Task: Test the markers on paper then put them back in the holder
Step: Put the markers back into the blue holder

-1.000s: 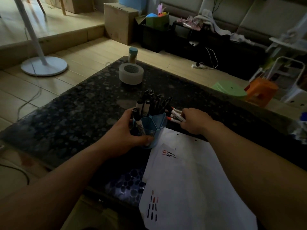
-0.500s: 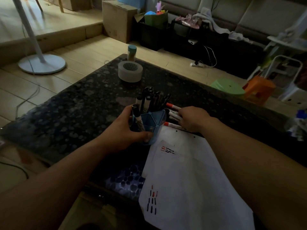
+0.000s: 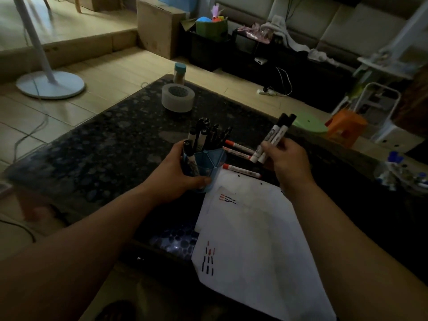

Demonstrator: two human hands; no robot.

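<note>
A blue pen holder [image 3: 209, 162] full of dark markers stands on the dark speckled table [image 3: 104, 154]. My left hand [image 3: 178, 172] is wrapped around its left side. My right hand [image 3: 284, 163] is lifted to the right of the holder and grips two black-capped white markers [image 3: 273, 137], caps pointing up and away. Three red-capped markers [image 3: 240, 170] lie on the table between the holder and my right hand. White paper sheets [image 3: 254, 246] with short black and red test strokes lie in front of me.
A roll of tape [image 3: 177, 97] and a small jar with a teal lid [image 3: 180, 74] sit at the table's far end. A fan base [image 3: 49, 84] stands on the floor at left. An orange stool [image 3: 346, 128] and green lid [image 3: 310, 125] are at right.
My right hand has picked two black-capped markers out of the loose group on the table and raised them. My left hand has stayed on the holder.
</note>
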